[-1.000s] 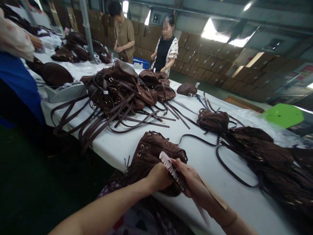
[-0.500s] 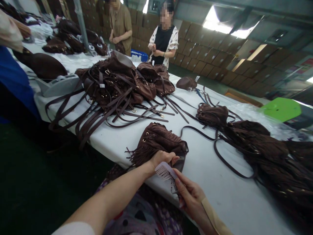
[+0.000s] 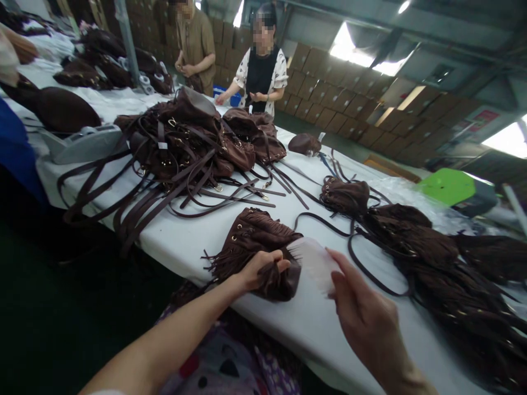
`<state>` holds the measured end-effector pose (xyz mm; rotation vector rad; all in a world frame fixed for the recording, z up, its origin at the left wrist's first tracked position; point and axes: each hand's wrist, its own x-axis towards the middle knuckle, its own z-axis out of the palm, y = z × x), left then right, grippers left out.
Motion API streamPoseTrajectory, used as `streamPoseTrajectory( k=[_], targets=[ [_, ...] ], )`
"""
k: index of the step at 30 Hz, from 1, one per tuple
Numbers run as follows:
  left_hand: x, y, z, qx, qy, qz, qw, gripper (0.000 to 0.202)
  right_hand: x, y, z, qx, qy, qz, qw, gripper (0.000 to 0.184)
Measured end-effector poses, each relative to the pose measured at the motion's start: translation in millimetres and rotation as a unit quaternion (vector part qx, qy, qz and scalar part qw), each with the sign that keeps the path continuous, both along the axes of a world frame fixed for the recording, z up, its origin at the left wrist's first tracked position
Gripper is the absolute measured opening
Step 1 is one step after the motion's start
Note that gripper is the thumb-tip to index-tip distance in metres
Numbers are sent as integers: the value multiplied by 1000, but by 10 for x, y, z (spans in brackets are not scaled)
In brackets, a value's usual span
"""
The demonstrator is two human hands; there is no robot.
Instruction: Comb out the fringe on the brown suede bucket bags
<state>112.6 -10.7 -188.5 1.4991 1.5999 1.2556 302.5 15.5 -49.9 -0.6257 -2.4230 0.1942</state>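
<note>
A dark brown fringed bag (image 3: 251,237) with gold eyelets lies on its side at the near edge of the white-covered table (image 3: 263,345). My left hand (image 3: 263,269) is closed on the lower end of this bag, bunching its leather. My right hand (image 3: 362,307) pinches a pale comb (image 3: 315,263) between thumb and fingers, just right of the bag. Motion smears the comb, and its teeth point left toward the bag's end. Whether the teeth touch the leather I cannot tell.
A heap of brown bags (image 3: 197,137) with trailing straps (image 3: 152,203) fills the table's left part. More fringed bags (image 3: 436,263) lie at right, near a green object (image 3: 447,186). Two people (image 3: 263,71) stand across the table. Stacked cartons (image 3: 325,104) line the back.
My right hand has moved right and up with the comb, which was in front of my left wrist. My left hand now bunches the bag's end. One person across the table has reached an arm out sideways.
</note>
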Motion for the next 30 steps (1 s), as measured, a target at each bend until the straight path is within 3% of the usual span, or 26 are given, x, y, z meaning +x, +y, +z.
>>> streamPoseTrajectory(
  k=[3, 6, 12, 15, 18, 21, 25, 27, 30],
  targets=[
    [-110, -188, 214, 44, -77, -16, 996, 42, -1, 148, -60, -170, -39, -79, 981, 41],
    [-195, -327, 402, 76, -89, -7, 993, 40, -59, 224, -195, -259, -48, -102, 959, 49],
    [-252, -433, 643, 119, -50, -27, 991, 37, -467, 244, -148, -254, -51, -88, 962, 52],
    [-272, -462, 700, 138, -53, 2, 989, 35, -569, 168, -205, -226, -109, -62, 966, 50],
    [-301, -462, 616, 145, -109, 105, 978, 34, -491, 28, -415, -232, -168, -12, 958, 49],
    [-306, -432, 377, 127, -214, 193, 949, 41, -347, -111, -623, -280, -178, 19, 943, 49],
    [-276, -406, 65, 102, -285, 203, 931, 49, -250, -224, -747, -386, -133, 63, 910, 47],
    [-286, -394, -15, 100, -300, 175, 932, 49, -226, -274, -749, -465, -120, 70, 874, 46],
    [-371, -344, -61, 100, -385, 142, 906, 47, -151, -370, -647, -645, -111, 57, 754, 53]
  ],
)
